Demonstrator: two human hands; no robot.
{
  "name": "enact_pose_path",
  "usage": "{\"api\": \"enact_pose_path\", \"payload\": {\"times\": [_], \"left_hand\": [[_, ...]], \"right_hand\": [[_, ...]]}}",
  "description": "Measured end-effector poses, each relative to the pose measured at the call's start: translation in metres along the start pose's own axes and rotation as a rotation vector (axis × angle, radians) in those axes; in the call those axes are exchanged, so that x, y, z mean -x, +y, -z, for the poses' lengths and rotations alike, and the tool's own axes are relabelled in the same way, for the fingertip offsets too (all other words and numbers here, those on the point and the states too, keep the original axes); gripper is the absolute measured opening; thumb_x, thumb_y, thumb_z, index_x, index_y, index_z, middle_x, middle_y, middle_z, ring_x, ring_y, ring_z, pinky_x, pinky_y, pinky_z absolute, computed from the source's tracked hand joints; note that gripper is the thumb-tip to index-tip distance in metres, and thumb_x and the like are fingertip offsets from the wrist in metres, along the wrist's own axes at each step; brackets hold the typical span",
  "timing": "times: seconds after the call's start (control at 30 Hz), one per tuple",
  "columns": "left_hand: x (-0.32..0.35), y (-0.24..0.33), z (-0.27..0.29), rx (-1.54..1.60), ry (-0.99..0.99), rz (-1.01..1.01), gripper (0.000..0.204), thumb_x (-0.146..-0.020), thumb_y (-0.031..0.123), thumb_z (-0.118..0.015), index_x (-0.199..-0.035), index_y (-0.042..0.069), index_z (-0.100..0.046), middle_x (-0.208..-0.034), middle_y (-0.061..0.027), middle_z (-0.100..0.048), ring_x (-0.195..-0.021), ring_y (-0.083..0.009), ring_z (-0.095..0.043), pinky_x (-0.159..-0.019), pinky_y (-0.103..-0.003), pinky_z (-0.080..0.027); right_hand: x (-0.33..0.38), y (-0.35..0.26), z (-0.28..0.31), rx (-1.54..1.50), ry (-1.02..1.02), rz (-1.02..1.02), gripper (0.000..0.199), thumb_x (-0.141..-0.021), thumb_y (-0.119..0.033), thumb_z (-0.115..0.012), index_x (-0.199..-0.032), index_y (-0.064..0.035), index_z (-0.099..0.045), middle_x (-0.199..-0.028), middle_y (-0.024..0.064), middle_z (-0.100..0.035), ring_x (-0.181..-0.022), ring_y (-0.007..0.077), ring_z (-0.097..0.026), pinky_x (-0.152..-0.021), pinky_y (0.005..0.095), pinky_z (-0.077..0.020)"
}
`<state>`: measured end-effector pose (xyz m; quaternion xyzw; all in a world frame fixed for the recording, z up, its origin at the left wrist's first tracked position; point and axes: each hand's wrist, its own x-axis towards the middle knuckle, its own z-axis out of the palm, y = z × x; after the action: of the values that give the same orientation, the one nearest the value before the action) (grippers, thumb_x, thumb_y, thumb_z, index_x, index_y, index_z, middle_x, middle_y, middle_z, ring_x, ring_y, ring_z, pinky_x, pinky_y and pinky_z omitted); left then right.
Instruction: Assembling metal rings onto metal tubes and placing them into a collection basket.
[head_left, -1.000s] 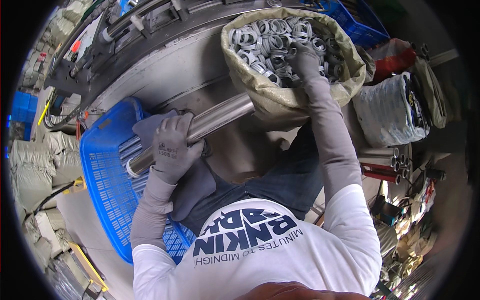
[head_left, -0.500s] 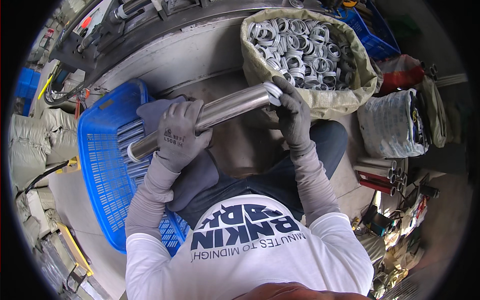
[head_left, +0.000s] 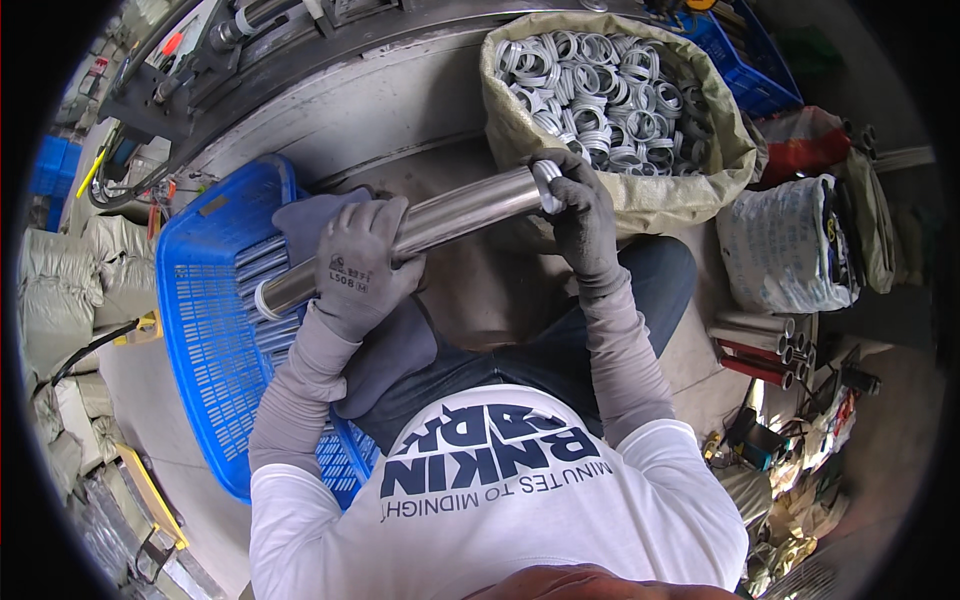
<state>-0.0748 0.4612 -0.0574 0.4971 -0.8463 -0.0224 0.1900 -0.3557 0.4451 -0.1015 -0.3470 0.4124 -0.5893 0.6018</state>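
Note:
A shiny metal tube [head_left: 465,212] slants across my lap, its right end higher up. My left hand [head_left: 362,265], in a grey work glove, is wrapped round the tube toward its left end. A pale grey ring [head_left: 263,300] sits on that left end, above the blue basket. At the other end, another pale grey plastic ring [head_left: 546,187] sits at the tube's mouth. The gloved fingers of my right hand [head_left: 583,215] are curled round this ring, gripping it against the tube end. How far the ring goes into the tube is hidden.
A blue slatted basket [head_left: 178,330] on the left holds several metal tubes [head_left: 262,262]. Ahead on the right stands a woven sack [head_left: 735,180] full of pale rings [head_left: 590,95]. Stacked tubes [head_left: 752,348] lie to the right, near a white sack [head_left: 782,245]. Machinery [head_left: 215,75] lines the far left.
My right hand's fingers have closed further round the ring at the tube's right end. The tube and my left hand have hardly moved.

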Motion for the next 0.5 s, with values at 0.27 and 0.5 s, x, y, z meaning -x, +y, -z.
{"api": "enact_pose_path", "payload": {"times": [0.27, 0.5], "left_hand": [[0.000, 0.002, -0.002, 0.017, -0.008, -0.016, 0.063, -0.070, 0.024, -0.083, -0.128, 0.008, -0.064, -0.111, -0.0137, -0.069, -0.105, -0.0368, -0.065, -0.091, -0.049, -0.051], [-0.003, 0.005, -0.002, -0.001, -0.001, -0.023, 0.059, -0.070, 0.024, -0.082, -0.124, 0.008, -0.065, -0.110, -0.0104, -0.069, -0.099, -0.0310, -0.067, -0.088, -0.045, -0.053]], "right_hand": [[-0.005, 0.015, -0.004, 0.703, -0.133, 0.482, 0.054, -0.107, -0.037, -0.037, -0.118, 0.0061, -0.069, -0.120, 0.0165, -0.072, -0.107, 0.0259, -0.069, -0.097, 0.0360, -0.0511], [0.003, 0.025, -0.025, 0.325, 0.060, 0.414, 0.053, -0.110, -0.039, -0.042, -0.124, 0.0068, -0.066, -0.104, 0.0171, -0.073, -0.098, 0.0261, -0.075, -0.091, 0.0348, -0.0561]]}}
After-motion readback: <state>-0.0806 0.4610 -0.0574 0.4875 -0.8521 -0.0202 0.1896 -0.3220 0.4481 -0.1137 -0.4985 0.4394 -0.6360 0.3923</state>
